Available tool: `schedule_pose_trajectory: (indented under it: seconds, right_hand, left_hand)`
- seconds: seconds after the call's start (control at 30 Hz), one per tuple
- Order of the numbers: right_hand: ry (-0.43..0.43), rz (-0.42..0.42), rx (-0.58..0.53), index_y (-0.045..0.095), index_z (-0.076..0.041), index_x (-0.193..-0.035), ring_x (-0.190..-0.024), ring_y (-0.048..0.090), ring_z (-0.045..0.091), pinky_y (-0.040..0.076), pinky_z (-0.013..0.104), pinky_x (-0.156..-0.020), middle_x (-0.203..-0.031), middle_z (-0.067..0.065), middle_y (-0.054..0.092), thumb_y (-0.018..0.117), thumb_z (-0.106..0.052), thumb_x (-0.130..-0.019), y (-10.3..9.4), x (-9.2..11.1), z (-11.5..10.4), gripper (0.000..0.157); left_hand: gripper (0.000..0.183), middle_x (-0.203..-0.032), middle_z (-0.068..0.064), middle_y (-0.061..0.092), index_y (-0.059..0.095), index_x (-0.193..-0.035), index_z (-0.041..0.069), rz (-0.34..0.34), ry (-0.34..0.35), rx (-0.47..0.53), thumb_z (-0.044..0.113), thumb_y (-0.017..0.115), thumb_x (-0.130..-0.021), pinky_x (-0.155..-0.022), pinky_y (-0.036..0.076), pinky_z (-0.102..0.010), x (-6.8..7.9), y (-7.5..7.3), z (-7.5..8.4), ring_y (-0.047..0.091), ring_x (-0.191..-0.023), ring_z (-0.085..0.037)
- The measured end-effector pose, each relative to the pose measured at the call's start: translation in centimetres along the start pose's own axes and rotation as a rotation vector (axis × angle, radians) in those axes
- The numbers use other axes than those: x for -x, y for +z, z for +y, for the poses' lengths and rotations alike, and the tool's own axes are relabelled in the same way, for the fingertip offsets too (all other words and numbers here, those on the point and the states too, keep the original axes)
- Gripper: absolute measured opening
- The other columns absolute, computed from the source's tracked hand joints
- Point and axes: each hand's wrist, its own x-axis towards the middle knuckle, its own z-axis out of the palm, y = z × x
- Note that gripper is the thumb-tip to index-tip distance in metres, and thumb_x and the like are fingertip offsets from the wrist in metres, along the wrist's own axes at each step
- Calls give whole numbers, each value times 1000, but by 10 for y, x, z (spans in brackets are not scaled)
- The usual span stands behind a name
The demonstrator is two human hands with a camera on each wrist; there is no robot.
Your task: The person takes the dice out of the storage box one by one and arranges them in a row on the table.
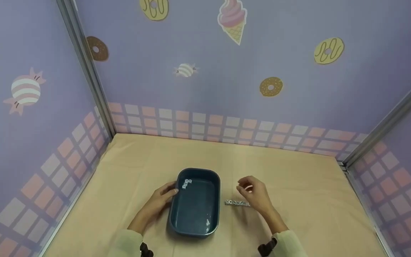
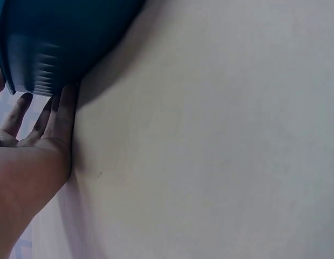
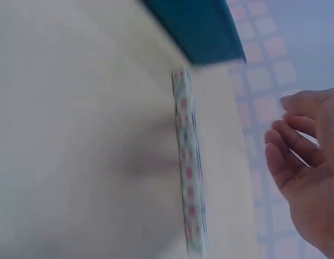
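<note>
A deep blue-green rectangular dish (image 1: 194, 207) stands on the tablecloth, with small white pieces or glints inside that I cannot tell apart. My left hand (image 1: 160, 200) holds its left side, thumb at the rim and fingers against the outer wall. In the left wrist view those fingers (image 2: 63, 110) reach the underside of the dish wall (image 2: 42, 54). Right of the dish lies a straight row of small white dice-like cubes (image 1: 234, 203) with dark and red marks. Over the row's right end hovers my right hand (image 1: 257, 196), fingers loosely bent, holding nothing visible.
A pale yellow cloth (image 1: 298, 200) covers the table. Purple walls (image 1: 205, 85) with printed sweets and a checked border enclose it at the back and both sides, with metal posts (image 1: 91, 78) at the corners.
</note>
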Motion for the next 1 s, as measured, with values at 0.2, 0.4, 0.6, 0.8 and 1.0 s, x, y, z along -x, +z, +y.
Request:
schedule_pose_trajectory:
  seconds: [0.2,0.4,0.6,0.8,1.0]
  right_hand:
    - [-53,4,-111,72,-1,-112,-93,70,22,61,40,-81,-101,4,72,78,-4,-96,54,-28,-32,17]
    - [-44,-7,-106,73,1,-113,-90,67,19,59,34,-79,-101,7,72,78,-5,-95,98,-47,-57,19]
    - [-33,9,-98,72,2,-113,-91,69,23,60,35,-80,-101,10,72,78,-6,-96,135,-54,-67,20]
    - [26,-19,-46,72,3,-114,-92,68,20,58,31,-81,-103,12,71,77,-5,-95,160,-54,-65,21]
    - [29,-41,13,74,2,-110,-88,68,18,58,31,-77,-100,11,71,79,-3,-92,174,-51,-59,20]
  left_hand:
    - [60,-165,-21,40,44,-160,4,-3,5,-7,29,63,-109,-118,41,-55,-3,-1,-2,44,-149,-38]
    - [63,-166,-23,39,42,-160,2,-11,24,-1,31,64,-108,-118,42,-54,-5,-1,-2,42,-150,-39]
    - [59,-167,-22,38,42,-161,3,-22,22,-7,26,60,-110,-118,42,-51,-5,-3,-2,41,-151,-38]
    - [58,-165,-22,40,43,-160,2,-40,44,-23,27,60,-110,-115,46,-45,-4,-4,-1,47,-147,-36]
    - [59,-164,-23,41,41,-161,2,-65,38,10,27,60,-111,-114,47,-45,-4,-4,-1,48,-146,-37]
